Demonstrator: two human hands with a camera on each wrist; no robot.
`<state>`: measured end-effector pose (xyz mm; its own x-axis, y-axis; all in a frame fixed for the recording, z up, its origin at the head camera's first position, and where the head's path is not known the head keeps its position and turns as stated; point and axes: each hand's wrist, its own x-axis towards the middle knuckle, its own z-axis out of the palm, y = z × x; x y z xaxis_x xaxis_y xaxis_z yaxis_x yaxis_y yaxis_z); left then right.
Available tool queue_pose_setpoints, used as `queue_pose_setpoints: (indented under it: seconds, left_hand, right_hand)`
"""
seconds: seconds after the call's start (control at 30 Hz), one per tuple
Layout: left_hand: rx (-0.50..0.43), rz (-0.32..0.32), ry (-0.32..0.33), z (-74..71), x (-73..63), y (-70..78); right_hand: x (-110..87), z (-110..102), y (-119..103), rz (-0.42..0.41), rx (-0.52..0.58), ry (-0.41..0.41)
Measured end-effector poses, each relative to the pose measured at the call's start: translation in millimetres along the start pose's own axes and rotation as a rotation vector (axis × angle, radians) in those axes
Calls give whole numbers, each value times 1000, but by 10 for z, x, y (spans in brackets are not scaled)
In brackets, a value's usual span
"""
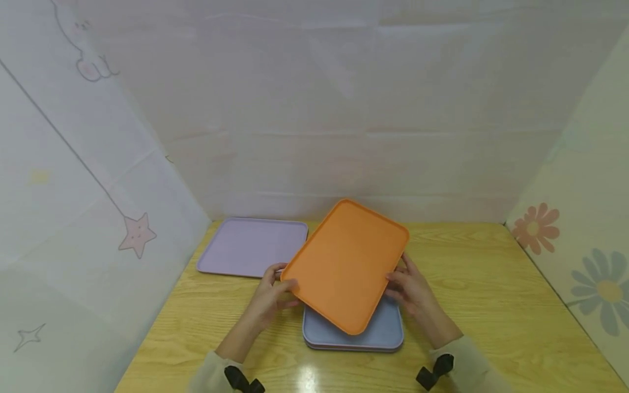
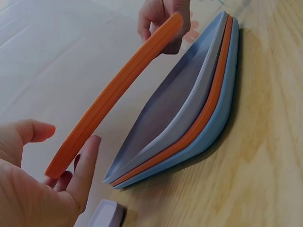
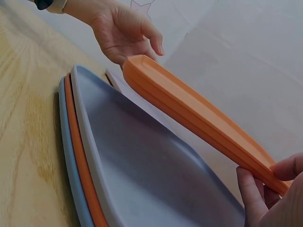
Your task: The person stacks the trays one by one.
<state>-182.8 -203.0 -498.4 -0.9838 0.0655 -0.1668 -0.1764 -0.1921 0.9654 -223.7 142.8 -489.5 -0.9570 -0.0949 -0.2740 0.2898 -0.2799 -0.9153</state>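
Head view has the orange tray (image 1: 346, 267) tilted above the stack (image 1: 385, 330), right hand (image 1: 411, 287) pinching one edge, left hand (image 1: 268, 300) curling fingers under a corner, though its thumb looks clear in the wrist shot. If that looser corner slips, I reckon the tray swings down and knocks the stack crooked.

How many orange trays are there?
2. One orange tray, held by left hand and right hand; another orange tray in the middle of the stack. More may be hidden.
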Motion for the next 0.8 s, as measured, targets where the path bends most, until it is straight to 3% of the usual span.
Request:
queue_pose_setpoints:
  seconds: [0.33,0.67,0.8]
  left_hand:
    - [235,-29,-98,-121,204,170]
    - [252,-54,-200,-89,407,203]
    - [267,-76,-226,-58,454,185]
  right_hand:
    - [8,-162,-83,13,-50,-150]
    - [45,-273,-153,26,-85,-317]
    - [74,-298,-165,46,-111,-342]
